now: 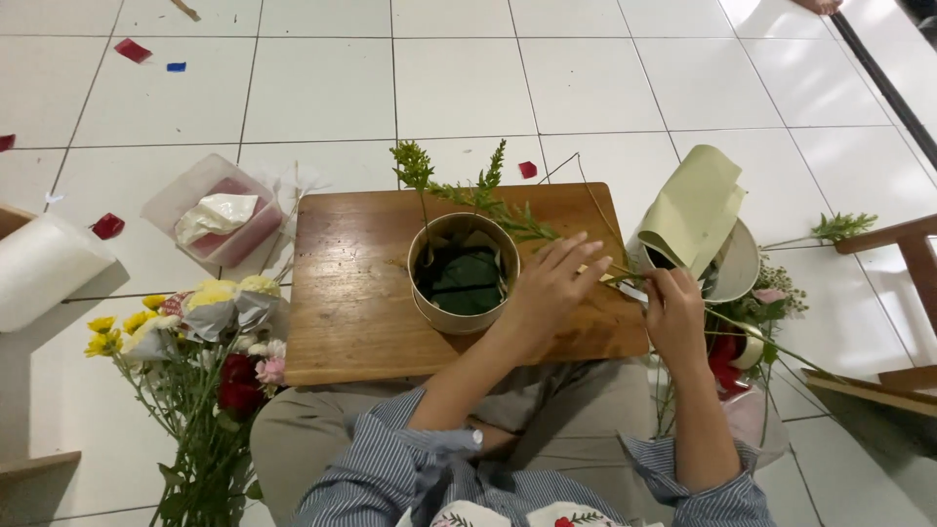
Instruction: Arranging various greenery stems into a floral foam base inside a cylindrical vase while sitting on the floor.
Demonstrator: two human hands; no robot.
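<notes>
Fingers (576, 256) of the left hand (547, 288) are spread loose, resting over a thin green stem (625, 281) at the right edge of the wooden counter (351, 293), while the right hand (673, 312) pinches the same stem just beside them, its fingers (656, 285) closed on it. One stem is held; it is slender and pale green and runs on past the right hand toward the floor. One round pot (465, 275) stands on the counter just left of the left hand, with dark green foam inside and two feathery green sprigs (459, 181) rising from it, tilted toward the far side. Off the counter's right edge lie one folded sheet of olive paper (695, 207) and a small heap of flowers (761, 303). On the floor to the left lie one bunch of yellow, white, pink and red flowers (210, 342), one clear box (210, 210) with a crumpled tissue, and one white roll (44, 268). Several red scraps (132, 50) are scattered on the tiles.
</notes>
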